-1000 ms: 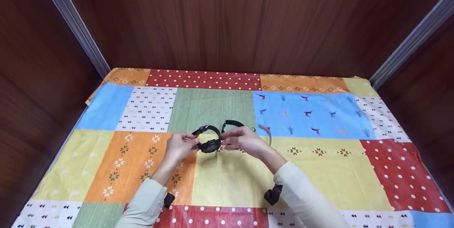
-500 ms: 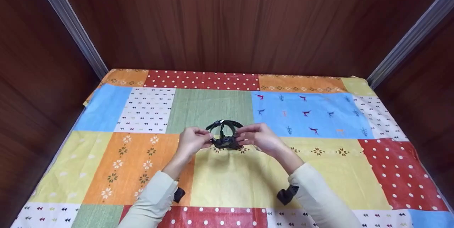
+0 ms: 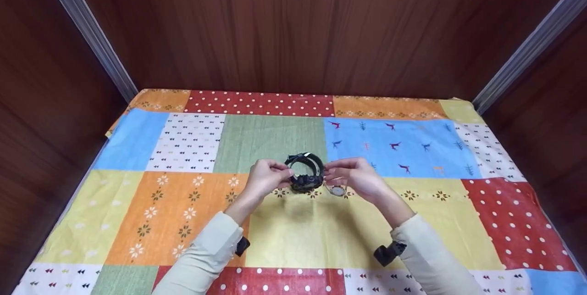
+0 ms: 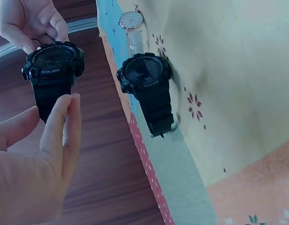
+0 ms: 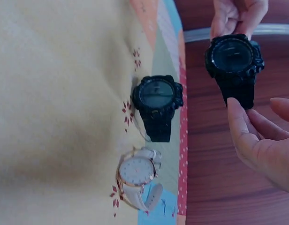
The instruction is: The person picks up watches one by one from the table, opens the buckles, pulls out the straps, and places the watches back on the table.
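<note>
A black digital sports watch (image 3: pixel 306 182), its strap closed into a loop, is held up above the cloth. My left hand (image 3: pixel 266 178) pinches it at the strap on the left, as the left wrist view shows. At the other side, the fingertips of my right hand (image 3: pixel 360 178) hold the strap; my right thumb (image 5: pixel 283 110) looks apart from it in the right wrist view. A second black digital watch (image 5: pixel 157 96) stands on the cloth, mostly hidden behind the held one in the head view. Beside it is a white-strapped watch (image 5: pixel 136 170) with a white dial and rose-gold case.
A patchwork-patterned cloth (image 3: pixel 298 235) covers the table. Dark wood panels (image 3: pixel 298 29) rise behind it and on both sides, with grey metal strips (image 3: pixel 91 33) at the corners. A black wrist device (image 3: pixel 390 253) sits by the right sleeve, another (image 3: pixel 242 245) by the left.
Both hands have moved right with the held black watch. It now overlaps the other black watch in the head view, and the white watch's dial shows beneath my right fingers.
</note>
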### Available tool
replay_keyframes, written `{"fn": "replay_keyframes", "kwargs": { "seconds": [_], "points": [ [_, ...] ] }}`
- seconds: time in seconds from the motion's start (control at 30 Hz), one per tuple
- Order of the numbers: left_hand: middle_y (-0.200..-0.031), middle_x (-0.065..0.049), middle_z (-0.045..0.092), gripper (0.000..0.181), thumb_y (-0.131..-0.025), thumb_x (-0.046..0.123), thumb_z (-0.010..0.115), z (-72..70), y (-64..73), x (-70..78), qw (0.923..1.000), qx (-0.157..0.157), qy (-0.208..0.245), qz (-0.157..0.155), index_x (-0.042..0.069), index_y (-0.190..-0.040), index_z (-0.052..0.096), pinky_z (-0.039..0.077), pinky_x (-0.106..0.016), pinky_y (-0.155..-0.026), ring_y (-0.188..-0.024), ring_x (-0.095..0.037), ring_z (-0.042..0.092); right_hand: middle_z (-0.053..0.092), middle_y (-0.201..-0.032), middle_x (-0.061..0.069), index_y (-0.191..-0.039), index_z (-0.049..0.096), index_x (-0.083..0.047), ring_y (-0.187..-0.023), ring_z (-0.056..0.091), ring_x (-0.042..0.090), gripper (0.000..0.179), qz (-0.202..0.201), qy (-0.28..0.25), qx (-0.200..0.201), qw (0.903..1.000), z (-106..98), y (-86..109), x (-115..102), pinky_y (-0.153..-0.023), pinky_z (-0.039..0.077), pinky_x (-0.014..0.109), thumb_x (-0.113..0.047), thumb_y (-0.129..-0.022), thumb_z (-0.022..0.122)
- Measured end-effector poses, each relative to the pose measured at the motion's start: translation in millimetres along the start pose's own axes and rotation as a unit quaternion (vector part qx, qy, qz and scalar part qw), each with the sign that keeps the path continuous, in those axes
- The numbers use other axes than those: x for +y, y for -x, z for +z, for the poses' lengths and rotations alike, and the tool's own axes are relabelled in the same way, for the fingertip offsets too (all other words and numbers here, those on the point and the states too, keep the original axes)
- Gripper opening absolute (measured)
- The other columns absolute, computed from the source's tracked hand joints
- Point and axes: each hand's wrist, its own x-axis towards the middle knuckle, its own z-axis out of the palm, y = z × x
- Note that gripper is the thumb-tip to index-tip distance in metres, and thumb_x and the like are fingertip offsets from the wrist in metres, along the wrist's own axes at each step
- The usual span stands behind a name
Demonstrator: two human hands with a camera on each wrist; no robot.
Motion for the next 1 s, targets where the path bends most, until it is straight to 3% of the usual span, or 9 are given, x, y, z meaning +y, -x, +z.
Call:
{"fn": "replay_keyframes", "kwargs": {
  "seconds": [0.37, 1.0],
  "points": [
    [-0.081, -0.014, 0.061, 0.018, -0.08, -0.003, 0.065, 16.3, -3.1, 8.9, 0.999, -0.036, 0.022, 0.015, -0.013, -0.094, 0.059, 0.054, -0.028, -0.065, -0.063, -0.019, 0.063, 0.064, -0.087, 0.013, -0.115, 0.041, 0.026, -0.081, 0.063, 0.023, 0.032, 0.001, -0.042, 0.005, 0.9991, -19.4, 12.3, -9.0, -0.084, 0.049, 0.037, 0.01, -0.087, 0.046],
    [-0.084, -0.015, 0.06, 0.021, -0.08, -0.004, 0.064, 19.9, -4.2, 10.9, 0.9968, -0.065, 0.04, 0.021, -0.014, -0.097, 0.058, 0.054, -0.029, -0.067, -0.068, -0.022, 0.064, 0.064, -0.086, 0.014, -0.11, 0.049, 0.021, -0.082, 0.063, 0.025, 0.028, 0.006, -0.017, 0.009, 0.9998, -25.2, 19.2, -10.2, -0.084, 0.048, 0.042, 0.007, -0.087, 0.05]
  ]
}}
